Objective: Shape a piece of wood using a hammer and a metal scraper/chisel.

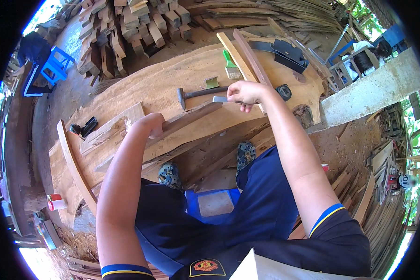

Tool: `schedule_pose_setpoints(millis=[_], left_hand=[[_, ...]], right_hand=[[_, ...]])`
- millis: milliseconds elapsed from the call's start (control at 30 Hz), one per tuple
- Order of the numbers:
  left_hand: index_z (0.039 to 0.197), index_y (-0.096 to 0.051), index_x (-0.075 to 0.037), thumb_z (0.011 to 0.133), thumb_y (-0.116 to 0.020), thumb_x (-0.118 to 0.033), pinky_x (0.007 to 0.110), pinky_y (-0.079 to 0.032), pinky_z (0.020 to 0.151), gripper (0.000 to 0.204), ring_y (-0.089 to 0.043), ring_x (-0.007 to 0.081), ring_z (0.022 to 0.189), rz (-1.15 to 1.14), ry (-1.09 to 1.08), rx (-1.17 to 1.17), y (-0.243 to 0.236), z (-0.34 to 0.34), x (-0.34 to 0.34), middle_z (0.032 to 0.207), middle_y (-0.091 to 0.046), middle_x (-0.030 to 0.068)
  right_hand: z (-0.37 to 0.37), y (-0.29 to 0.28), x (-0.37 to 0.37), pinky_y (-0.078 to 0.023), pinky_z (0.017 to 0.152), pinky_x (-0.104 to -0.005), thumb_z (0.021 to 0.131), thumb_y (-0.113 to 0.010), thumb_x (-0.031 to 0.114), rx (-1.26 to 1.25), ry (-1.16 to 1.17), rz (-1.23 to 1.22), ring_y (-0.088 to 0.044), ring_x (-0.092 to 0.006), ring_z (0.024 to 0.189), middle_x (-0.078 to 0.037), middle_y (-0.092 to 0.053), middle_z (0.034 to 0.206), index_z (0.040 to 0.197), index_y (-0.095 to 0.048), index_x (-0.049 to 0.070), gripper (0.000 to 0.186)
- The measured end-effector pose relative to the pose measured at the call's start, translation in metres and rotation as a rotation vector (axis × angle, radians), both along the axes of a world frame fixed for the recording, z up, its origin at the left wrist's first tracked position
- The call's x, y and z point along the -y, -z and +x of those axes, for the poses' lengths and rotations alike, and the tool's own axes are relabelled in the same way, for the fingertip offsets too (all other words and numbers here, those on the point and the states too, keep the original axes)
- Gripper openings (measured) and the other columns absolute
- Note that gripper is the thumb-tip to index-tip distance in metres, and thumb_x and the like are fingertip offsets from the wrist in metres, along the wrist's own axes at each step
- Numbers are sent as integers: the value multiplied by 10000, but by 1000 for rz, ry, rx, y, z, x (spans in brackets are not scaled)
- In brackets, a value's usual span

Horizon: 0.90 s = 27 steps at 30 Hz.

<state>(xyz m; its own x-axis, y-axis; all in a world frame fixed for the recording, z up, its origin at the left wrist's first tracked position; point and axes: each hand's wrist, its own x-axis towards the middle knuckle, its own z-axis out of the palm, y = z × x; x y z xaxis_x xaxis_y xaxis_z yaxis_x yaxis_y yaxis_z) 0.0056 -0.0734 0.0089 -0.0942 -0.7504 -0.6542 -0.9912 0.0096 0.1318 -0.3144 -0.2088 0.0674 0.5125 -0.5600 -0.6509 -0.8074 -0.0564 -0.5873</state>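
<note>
My left hand (150, 125) is closed around a long brown wooden strip (191, 116), which lies slantwise along the near edge of a thick slab of wood (144, 84). My right hand (247, 94) grips a chisel, its flat metal blade (219, 99) pointing left just above the strip's far right end. Most of the chisel's handle is hidden by my fingers. Right behind the blade rests a hammer (181, 98) with a dark handle. A small olive-green block (211, 83) sits just beyond the hammer.
On the slab lie a green-handled brush (232, 67), two wooden strips (240, 56), a tape measure (283, 92), a black tray-like case (289, 56) and a black tool (84, 127). A curved strip (77, 168) crosses its left end. Stacked timber (130, 28) and a blue stool (57, 64) stand beyond.
</note>
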Motion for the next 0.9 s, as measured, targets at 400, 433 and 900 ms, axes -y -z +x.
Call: schedule_pose_setpoints(millis=[400, 433, 900], left_hand=[[1011, -760, -29, 696, -710, -143, 381, -562, 885, 338, -702, 327, 1020, 54, -17, 171, 1, -3, -9, 1078, -716, 211], [1011, -760, -29, 696, -710, -143, 381, -562, 885, 338, -702, 327, 1020, 53, -23, 169, 2, -2, -9, 1078, -716, 211], [975, -765, -45, 698, -691, -145, 395, -572, 860, 304, -697, 354, 994, 40, -39, 172, 5, 3, -14, 1043, -723, 198]], right_hand=[[0, 15, -2, -522, 789, -320, 898, -747, 228, 161, -141, -308, -669, -163, 816, -76, -757, 948, 1117, -772, 164, 230], [0, 15, 0, -522, 789, -320, 898, -747, 228, 159, -147, -309, -669, -163, 816, -76, -757, 948, 1117, -772, 164, 230], [50, 19, -27, -535, 845, -347, 901, -733, 265, 206, -254, -399, -715, -210, 936, -105, -762, 1021, 1110, -771, 150, 241]])
